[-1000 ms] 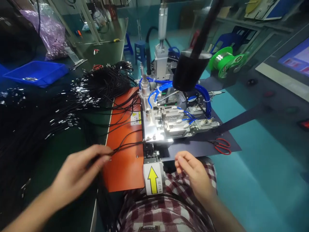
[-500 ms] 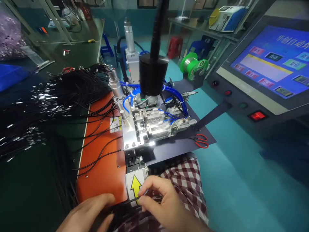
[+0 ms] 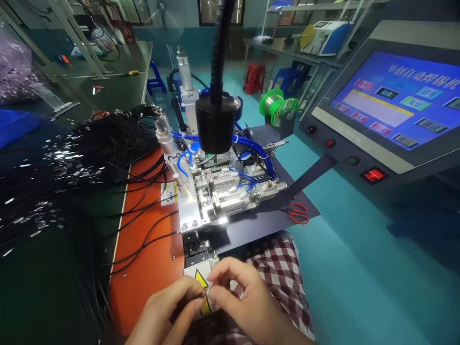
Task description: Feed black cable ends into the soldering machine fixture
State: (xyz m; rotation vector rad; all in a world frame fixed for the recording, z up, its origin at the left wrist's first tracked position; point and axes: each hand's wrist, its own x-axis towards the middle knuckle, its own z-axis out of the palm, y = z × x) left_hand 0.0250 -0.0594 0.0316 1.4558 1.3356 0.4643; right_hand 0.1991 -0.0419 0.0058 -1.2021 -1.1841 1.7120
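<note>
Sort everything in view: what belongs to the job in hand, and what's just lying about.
Likely in the job:
left hand and right hand, close together; anything between them is too small to identify
machine
black cables
control screen

Apparently just lying about:
red-handled scissors, untouched
red stool
purple-tinted bag

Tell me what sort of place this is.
It looks like a factory workshop, perhaps one that handles cables: a metal machine with blue tubes stands in front, a lit control screen is on the right, and a heap of black cables lies to the left.
</note>
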